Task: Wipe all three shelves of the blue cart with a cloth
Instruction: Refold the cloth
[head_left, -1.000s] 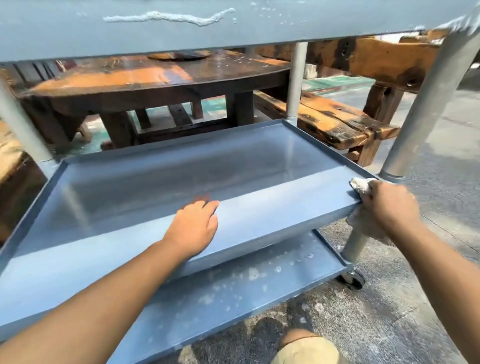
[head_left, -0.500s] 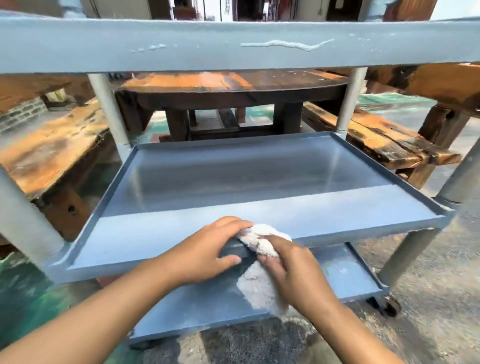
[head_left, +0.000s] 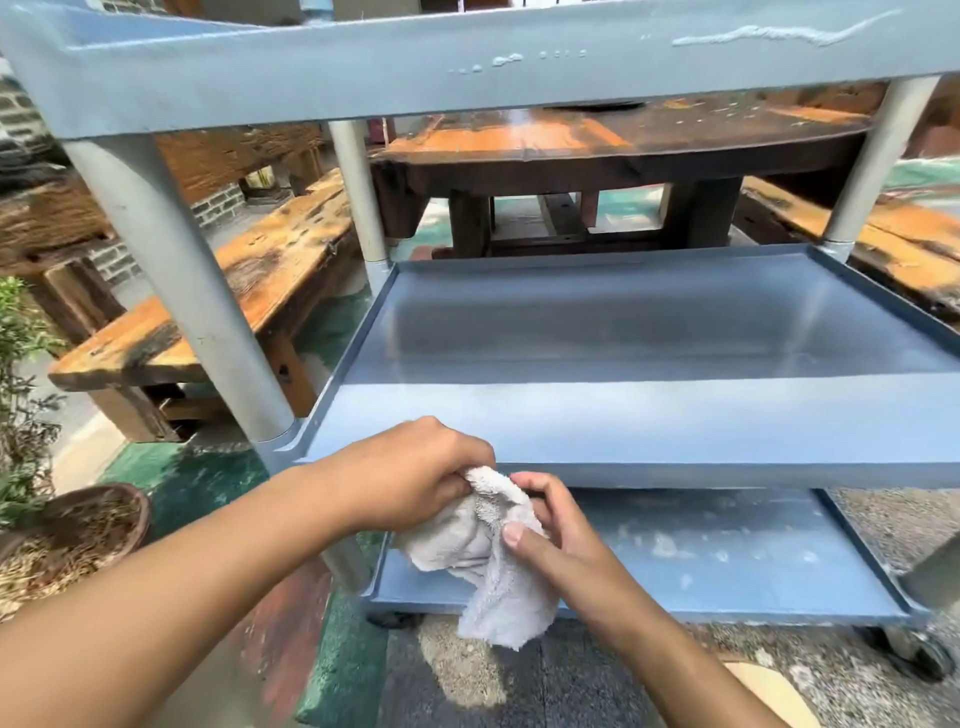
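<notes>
The blue cart stands in front of me with grey posts. Its top shelf (head_left: 363, 67) crosses the upper edge of the view, with white foam streaks on its front face. The middle shelf (head_left: 623, 426) looks smooth and bare. The bottom shelf (head_left: 727, 582) carries white soapy spots. A white cloth (head_left: 493, 566) hangs just in front of the middle shelf's near left corner. My left hand (head_left: 415, 473) pinches its top, and my right hand (head_left: 556, 540) grips it from the right side.
Worn wooden benches (head_left: 270, 270) and a dark wooden table (head_left: 597, 150) stand behind the cart. A round pot of dry plant matter (head_left: 78, 530) and a green shrub sit at the left. A caster (head_left: 919, 654) rests on the gravelly ground at the lower right.
The cloth came from the shelf's right corner to its near left corner. My left hand left the shelf and now holds the cloth with the right. The view shifted left.
</notes>
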